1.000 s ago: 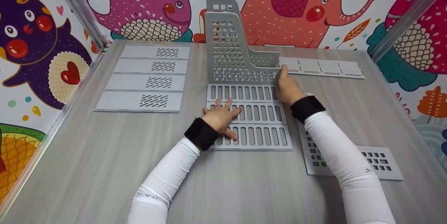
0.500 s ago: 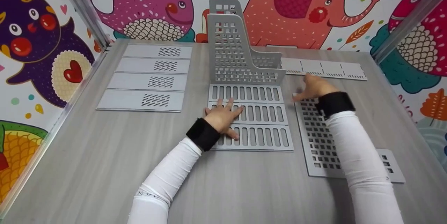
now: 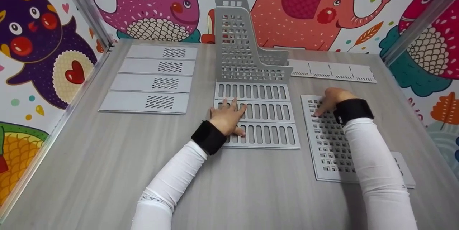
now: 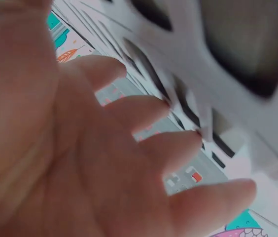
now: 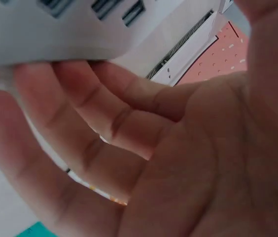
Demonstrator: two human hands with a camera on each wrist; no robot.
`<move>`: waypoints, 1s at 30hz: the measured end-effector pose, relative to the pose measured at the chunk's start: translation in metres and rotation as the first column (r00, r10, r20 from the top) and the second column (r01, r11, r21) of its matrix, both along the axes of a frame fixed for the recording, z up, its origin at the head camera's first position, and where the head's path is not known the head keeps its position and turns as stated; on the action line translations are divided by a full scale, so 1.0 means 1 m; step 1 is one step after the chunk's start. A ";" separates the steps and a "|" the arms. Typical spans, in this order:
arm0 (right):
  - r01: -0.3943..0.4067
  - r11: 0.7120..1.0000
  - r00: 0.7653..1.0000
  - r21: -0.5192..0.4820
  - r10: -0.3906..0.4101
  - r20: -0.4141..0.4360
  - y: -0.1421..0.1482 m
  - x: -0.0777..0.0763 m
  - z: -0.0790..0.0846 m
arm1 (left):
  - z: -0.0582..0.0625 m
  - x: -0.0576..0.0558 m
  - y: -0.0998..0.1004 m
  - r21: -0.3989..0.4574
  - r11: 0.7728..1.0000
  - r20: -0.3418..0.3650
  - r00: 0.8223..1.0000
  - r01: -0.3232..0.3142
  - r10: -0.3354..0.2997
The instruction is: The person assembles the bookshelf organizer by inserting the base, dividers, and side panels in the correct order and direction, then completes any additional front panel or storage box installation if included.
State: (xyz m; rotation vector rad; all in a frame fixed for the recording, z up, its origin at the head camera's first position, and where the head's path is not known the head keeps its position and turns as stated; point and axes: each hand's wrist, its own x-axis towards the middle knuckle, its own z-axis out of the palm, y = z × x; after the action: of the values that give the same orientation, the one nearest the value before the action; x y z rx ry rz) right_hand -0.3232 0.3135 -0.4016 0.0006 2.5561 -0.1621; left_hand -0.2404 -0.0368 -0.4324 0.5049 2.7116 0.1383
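Observation:
My left hand (image 3: pixel 226 118) lies flat with spread fingers on a grey slotted panel (image 3: pixel 278 134). Its fingertips reach the slots in the left wrist view. At the far end of this panel stands a grey perforated magazine file (image 3: pixel 235 45), high at the left and low at the right. To the right, my right hand (image 3: pixel 331 100) grips the far edge of an L-shaped perforated panel (image 3: pixel 324 147). The thumb lies on top, while the right wrist view shows the fingers curled beneath the panel's edge (image 5: pixel 65 47). Part of the panel is hidden under the right forearm.
Several plain grey panels (image 3: pixel 140 85) with slanted slits lie in a row at the left. A long pale strip (image 3: pixel 333 70) marked in sections lies behind the right hand. Walls (image 3: pixel 294 11) with cartoon animals enclose the table's back and sides.
The right hand has left the magazine file's low front corner and moved right and nearer, onto the L-shaped panel. The slotted panel and magazine file have shifted slightly away under the left hand.

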 end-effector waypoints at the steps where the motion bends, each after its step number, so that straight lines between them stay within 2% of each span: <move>1: -0.018 1.000 1.000 -0.008 0.018 -0.010 0.002 -0.002 -0.001 | 0.000 0.000 0.001 0.007 1.000 0.004 1.000 -0.005 0.005; 6: -0.047 0.994 0.996 -0.099 0.039 -0.078 0.012 -0.007 0.001 | -0.001 -0.002 0.004 0.048 0.998 0.034 0.999 -0.041 0.039; 10: 0.022 0.975 0.987 -0.219 -0.056 -0.151 0.015 -0.007 0.012 | -0.002 -0.004 0.005 0.052 0.996 0.038 0.997 -0.074 0.072; 13: 0.074 0.932 0.973 -0.354 -0.145 -0.178 0.017 -0.004 0.028 | -0.002 -0.003 0.005 0.053 0.994 0.041 0.994 -0.100 0.098; 16: 0.102 0.861 0.950 -0.499 -0.234 -0.209 0.017 0.000 0.048 | -0.001 -0.003 0.005 0.063 0.993 0.039 0.994 -0.102 0.100; 20: 0.043 0.735 0.900 -0.677 -0.323 -0.293 0.012 0.008 0.071 | -0.001 -0.001 0.002 0.065 0.996 0.031 0.998 -0.062 0.060; 23: -0.043 0.542 0.869 -0.839 -0.394 -0.299 0.006 0.013 0.081 | 0.000 0.001 0.000 0.046 0.998 0.035 0.999 -0.030 0.028; 25: -0.117 0.400 0.857 -0.909 -0.422 -0.296 0.004 0.015 0.084 | 0.001 0.002 -0.001 0.030 0.999 0.043 0.999 -0.015 0.014; 26: -0.159 0.337 0.851 -0.928 -0.430 -0.302 0.002 0.015 0.085 | 0.001 0.003 -0.001 0.024 1.000 0.044 0.999 -0.010 0.009; 27: -0.200 0.290 0.843 -0.936 -0.436 -0.315 0.001 0.015 0.085 | 0.001 0.003 0.000 0.019 1.000 0.044 0.999 -0.010 0.009; 30: -0.308 0.235 0.811 -0.922 -0.442 -0.384 -0.001 0.014 0.081 | 0.002 0.003 0.001 0.005 1.000 0.057 0.998 -0.011 0.011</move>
State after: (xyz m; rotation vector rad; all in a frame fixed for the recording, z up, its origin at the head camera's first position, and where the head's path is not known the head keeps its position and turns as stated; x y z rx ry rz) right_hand -0.3095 0.3129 -0.3202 -0.5016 2.4695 -2.1520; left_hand -0.2371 -0.0358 -0.4307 0.4800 2.6591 0.1611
